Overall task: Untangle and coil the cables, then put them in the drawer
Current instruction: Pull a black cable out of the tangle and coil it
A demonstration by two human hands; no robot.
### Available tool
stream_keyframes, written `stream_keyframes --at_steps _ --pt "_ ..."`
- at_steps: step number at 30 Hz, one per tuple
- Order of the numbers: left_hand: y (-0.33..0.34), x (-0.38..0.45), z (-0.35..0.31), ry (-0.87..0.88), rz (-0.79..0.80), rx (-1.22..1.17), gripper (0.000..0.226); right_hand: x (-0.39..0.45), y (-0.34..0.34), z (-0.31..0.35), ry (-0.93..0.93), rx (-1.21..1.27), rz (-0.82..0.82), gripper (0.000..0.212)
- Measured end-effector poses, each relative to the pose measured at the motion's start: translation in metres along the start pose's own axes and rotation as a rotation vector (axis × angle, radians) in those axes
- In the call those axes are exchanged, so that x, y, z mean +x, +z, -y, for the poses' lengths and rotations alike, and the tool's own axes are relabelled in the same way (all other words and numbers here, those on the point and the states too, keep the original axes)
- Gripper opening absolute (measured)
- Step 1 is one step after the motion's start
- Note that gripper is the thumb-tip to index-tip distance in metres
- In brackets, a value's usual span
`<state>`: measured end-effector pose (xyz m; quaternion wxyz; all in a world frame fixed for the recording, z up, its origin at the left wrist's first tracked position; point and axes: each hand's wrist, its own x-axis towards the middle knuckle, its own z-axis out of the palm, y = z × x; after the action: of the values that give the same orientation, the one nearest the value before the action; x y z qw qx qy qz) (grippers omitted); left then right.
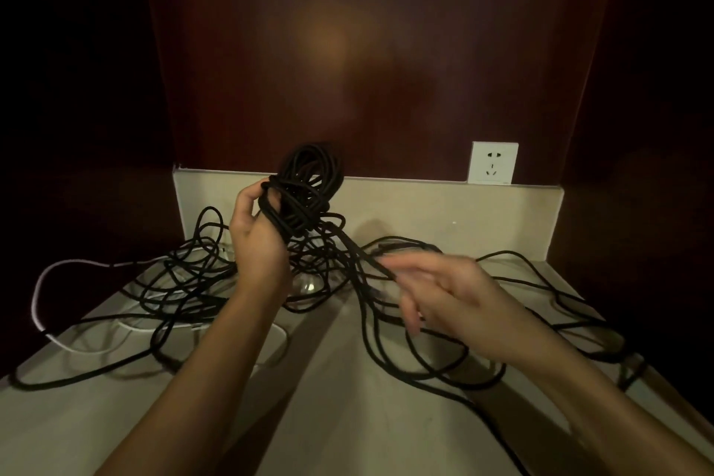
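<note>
My left hand [257,240] grips a raised coil of black cable [309,182], held above the beige counter [347,417] near the back ledge. From the coil a strand runs down and right to my right hand [444,290], which is blurred; its fingers lie fairly straight with the strand across the fingertips, and whether they pinch it is unclear. Loose black cable [185,282] sprawls in tangled loops across the counter on both sides. A white cable [42,282] loops at the left edge under the black one. No drawer is in view.
A white wall socket [492,163] sits on the dark wooden back panel above the beige ledge. Dark wooden side walls close in left and right. Black loops hang over the counter's right edge [633,371]. A glassy object [309,284] lies under the tangle.
</note>
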<state>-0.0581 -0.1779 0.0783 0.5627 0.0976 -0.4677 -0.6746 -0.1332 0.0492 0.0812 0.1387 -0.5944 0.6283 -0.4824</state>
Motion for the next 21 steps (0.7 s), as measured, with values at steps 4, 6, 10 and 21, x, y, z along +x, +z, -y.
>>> stream_keyframes --at_steps 4,6,10,21 --pt "-0.001 0.000 -0.006 -0.052 -0.014 -0.107 0.017 -0.030 -0.046 -0.021 0.366 -0.287 0.404 0.015" --pt "0.003 -0.008 -0.007 -0.041 0.032 -0.090 0.015 -0.023 -0.046 -0.011 0.503 -0.344 0.453 0.035" --pt "0.017 -0.022 -0.005 0.022 0.132 -0.059 0.011 0.027 -0.003 0.016 0.496 -0.091 0.206 0.092" --pt "0.013 -0.011 -0.006 0.041 0.084 0.003 0.015 0.008 0.034 -0.017 -0.140 -0.332 -0.217 0.035"
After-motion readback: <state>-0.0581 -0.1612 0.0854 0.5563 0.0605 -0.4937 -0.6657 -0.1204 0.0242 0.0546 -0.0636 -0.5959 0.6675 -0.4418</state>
